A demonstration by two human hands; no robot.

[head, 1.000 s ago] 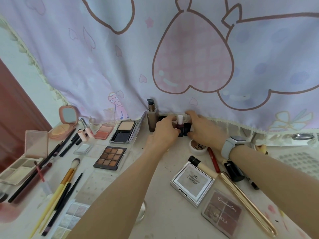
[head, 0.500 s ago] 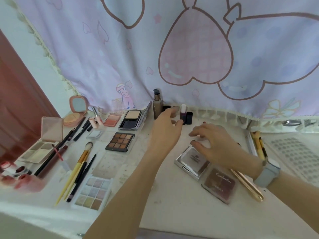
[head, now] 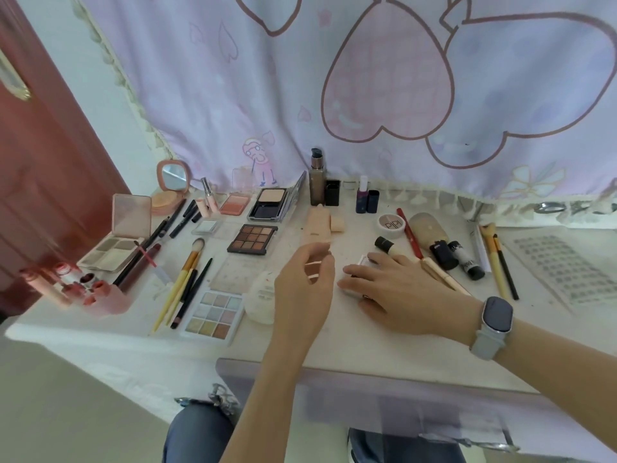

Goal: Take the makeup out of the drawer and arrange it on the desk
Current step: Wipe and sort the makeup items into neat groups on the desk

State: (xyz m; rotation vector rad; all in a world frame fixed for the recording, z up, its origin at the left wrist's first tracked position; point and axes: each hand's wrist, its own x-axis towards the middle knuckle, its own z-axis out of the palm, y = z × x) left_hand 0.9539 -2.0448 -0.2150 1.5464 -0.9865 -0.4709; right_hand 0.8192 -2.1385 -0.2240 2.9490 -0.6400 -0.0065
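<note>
Head: right hand point(head: 397, 292) perhaps hides compact point(head: 362, 262).

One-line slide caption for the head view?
Right hand rests on a silver compact; left hand hovers open above the makeup-covered desk.

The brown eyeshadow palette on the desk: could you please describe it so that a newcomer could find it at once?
Start at the tall pump bottle standing against the curtain at the back of the desk. Left of it lies an open powder compact, and just in front of that lies the brown eyeshadow palette. Its nine pans are all brown, unlike the pastel palette nearer the front edge.
</note>
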